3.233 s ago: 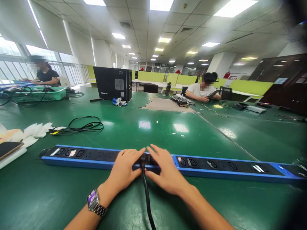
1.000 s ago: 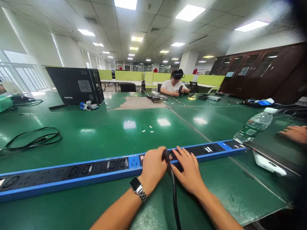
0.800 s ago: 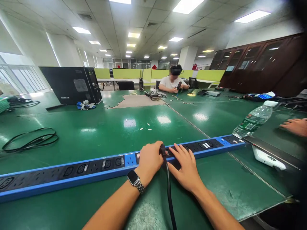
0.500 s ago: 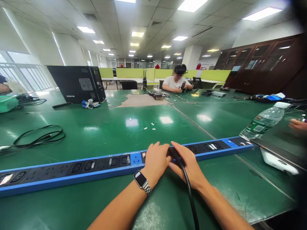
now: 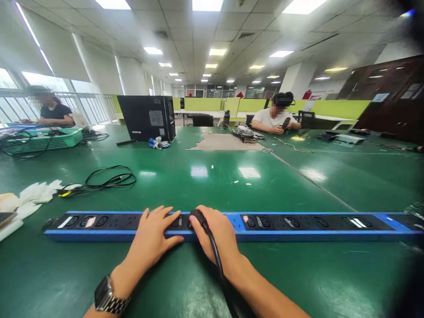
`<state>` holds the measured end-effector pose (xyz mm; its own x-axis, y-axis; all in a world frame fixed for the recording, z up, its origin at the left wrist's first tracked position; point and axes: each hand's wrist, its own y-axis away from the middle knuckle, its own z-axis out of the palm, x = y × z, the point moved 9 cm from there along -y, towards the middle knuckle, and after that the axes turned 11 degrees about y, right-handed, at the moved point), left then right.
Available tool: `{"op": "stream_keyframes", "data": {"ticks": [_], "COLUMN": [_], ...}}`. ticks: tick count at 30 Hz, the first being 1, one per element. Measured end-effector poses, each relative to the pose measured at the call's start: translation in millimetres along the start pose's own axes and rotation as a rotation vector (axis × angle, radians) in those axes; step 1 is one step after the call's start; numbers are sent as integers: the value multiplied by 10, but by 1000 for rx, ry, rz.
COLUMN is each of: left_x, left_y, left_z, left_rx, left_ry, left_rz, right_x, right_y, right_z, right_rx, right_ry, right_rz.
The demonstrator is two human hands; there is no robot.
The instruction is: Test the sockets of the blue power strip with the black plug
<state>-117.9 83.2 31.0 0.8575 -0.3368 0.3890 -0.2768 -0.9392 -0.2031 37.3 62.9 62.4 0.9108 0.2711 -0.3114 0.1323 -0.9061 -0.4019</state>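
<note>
A long blue-edged power strip [image 5: 122, 237] with black and blue sockets lies across the green table in front of me. My left hand [image 5: 154, 234] rests on it with fingers spread, thumb along the near edge, holding nothing. Just right of it, my right hand [image 5: 218, 234] grips a black power plug [image 5: 198, 215] against the strip's top, left of a blue socket [image 5: 236, 222]. The plug's black cord [image 5: 217, 256] runs back toward me over the right wrist. Whether the plug is seated in a socket is hidden by my fingers.
A coiled black cable [image 5: 111, 179] and crumpled white paper [image 5: 38, 194] lie at left. Behind stand a black computer case [image 5: 145, 117] and a green basket [image 5: 68, 138]. A person [image 5: 274, 117] sits across the table, another [image 5: 54, 110] at far left.
The view has turned left. Both hands have shifted left along the strip to the other side of the blue socket. My left hand has come away from the plug, fingers spread.
</note>
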Motion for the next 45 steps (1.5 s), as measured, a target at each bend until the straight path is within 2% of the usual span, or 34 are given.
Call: {"op": "stream_keyframes", "data": {"ticks": [2, 6, 9, 14, 16, 18, 19, 21, 22, 24, 25, 26, 29, 32, 35, 39, 42, 45], "left_x": [61, 76, 63, 171, 250, 304, 322, 370, 429, 678, 877, 1116, 1858, 2319, 2490, 2601, 2646, 2758], "left_y": [-11, 8, 49, 36, 8, -15, -22, -23, -15, -17, -50, -114, -395, -590, -667, -690, -693, -678], "left_z": [7, 14, 13, 27, 66, 88, 75, -18, -81, -145, -118, -38, 413, 839, 1013, 1042, 1037, 1091], "left_rx": [17, 46, 57, 43, 8, -1, 25, 167, 266, 434, 471, 460, 271, 103, 32, -26, -9, -65], "left_ry": [17, 63, 151, 225, 254, 296, 327, 416, 467, 552, 580, 597, 609, 569, 503, 419, 406, 423], "left_rz": [12, 53, 101, 145, 176, 202, 207, 204, 206, 228, 245, 261, 251, 199, 205, 310, 327, 375], "right_x": [-115, -145, -148, -295, -228, 77, 343, 1087, 1465, 2077, 2282, 2422, 2515, 2437, 2408, 2413, 2411, 2410], "right_y": [-63, -92, -102, -114, -61, 39, 104, 290, 414, 623, 700, 761, 857, 867, 867, 881, 890, 890], "right_z": [86, 48, 48, 82, 56, -84, -202, -538, -664, -707, -669, -626, -547, -554, -582, -598, -605, -603], "right_rx": [-33, -42, -101, -183, -219, -173, -105, 141, 224, 208, 164, 127, 95, 119, 144, 157, 169, 182], "right_ry": [87, 223, 316, 272, 204, 146, 147, 277, 382, 491, 506, 508, 487, 469, 454, 425, 410, 404], "right_rz": [7, -12, -3, -75, -143, -176, -157, 22, 119, 208, 204, 193, 132, 106, 107, 97, 95, 96]}}
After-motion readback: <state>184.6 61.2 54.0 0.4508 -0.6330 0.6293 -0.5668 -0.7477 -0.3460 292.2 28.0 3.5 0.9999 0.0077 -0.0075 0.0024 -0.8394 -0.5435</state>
